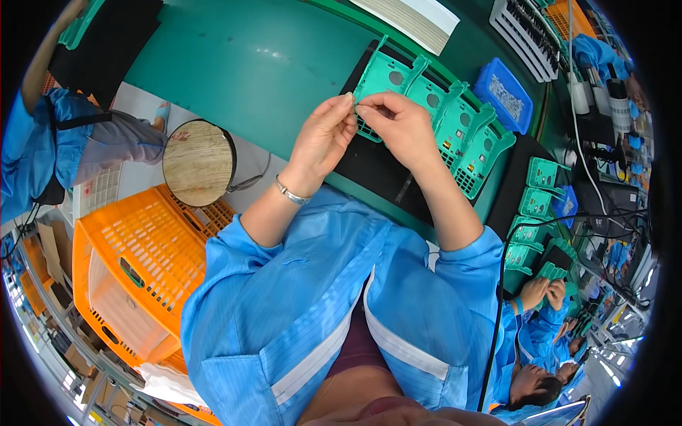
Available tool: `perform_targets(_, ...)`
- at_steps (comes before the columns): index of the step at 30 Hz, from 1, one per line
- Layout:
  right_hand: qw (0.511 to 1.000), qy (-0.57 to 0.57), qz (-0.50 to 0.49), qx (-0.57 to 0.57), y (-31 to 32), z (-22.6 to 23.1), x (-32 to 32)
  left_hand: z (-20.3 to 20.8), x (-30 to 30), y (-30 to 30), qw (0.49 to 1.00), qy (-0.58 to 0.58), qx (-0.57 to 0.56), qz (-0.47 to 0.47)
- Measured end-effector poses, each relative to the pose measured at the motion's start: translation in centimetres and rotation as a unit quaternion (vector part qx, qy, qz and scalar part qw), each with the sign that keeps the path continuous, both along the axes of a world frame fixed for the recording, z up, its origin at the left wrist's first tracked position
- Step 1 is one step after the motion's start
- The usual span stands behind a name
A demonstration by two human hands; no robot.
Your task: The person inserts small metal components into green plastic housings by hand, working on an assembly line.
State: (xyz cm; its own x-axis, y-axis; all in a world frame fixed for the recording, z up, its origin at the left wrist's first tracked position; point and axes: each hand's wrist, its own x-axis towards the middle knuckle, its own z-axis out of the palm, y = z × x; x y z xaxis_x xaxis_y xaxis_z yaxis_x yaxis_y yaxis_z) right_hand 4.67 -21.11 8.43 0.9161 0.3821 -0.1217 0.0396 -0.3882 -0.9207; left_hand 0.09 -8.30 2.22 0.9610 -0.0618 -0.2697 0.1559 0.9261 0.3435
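Observation:
Several green plastic housings point(455, 126) with grilles and round dark spots stand in a row on a black mat point(364, 165) over the green bench. Just in front of the leftmost housing, my two hands meet at the fingertips. Thumb and forefinger of my left hand point(320, 144) are pinched together; a metal bracelet is on that wrist. My right hand point(405, 130) is closed too, its thumb and curled forefinger touching near the left fingertips. Whatever lies between the fingers is too small to make out.
A blue bin point(527, 106) of small pale parts stands behind the housings, beside a white rack point(522, 35) of dark pieces. To my left are a round stool point(199, 162) and orange crates point(138, 248). A black cable point(495, 319) runs past my right. Co-workers sit or stand on both sides.

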Motion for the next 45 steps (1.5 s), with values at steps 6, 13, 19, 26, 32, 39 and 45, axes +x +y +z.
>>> perform_targets(6, 0.997, -0.019, -0.023, -0.077, 0.0, -0.4, 0.9, 0.8, 0.1, -0.4, 0.999, 0.041, 0.014, 0.002)
perform_targets(13, 0.975, -0.010, -0.016, -0.222, 0.1, -2.2, 6.0, 0.8, -0.2, 1.3, 0.994, 0.070, 0.079, -0.005)
perform_targets(19, 0.956, -0.016, 0.022, -0.292, 1.1, -3.5, 7.8, 0.8, -0.4, 2.2, 0.993, 0.073, 0.092, 0.015)
perform_targets(26, 0.916, -0.083, 0.060, -0.387, 2.1, -2.9, 7.9, 0.4, -0.6, 2.7, 0.994, 0.073, 0.082, 0.016)
perform_targets(32, 0.904, -0.165, 0.026, -0.394, 2.3, -3.4, 6.4, 0.3, -0.3, 2.7, 0.994, 0.071, 0.076, 0.013)
perform_targets(39, 0.896, -0.288, 0.037, -0.337, 0.7, -3.8, 4.4, -0.1, -0.5, 3.1, 0.994, 0.075, 0.080, 0.008)
perform_targets(45, 0.844, -0.399, 0.076, -0.351, 0.6, -4.9, 1.8, 0.1, -0.7, 3.2, 0.992, 0.086, 0.094, 0.024)
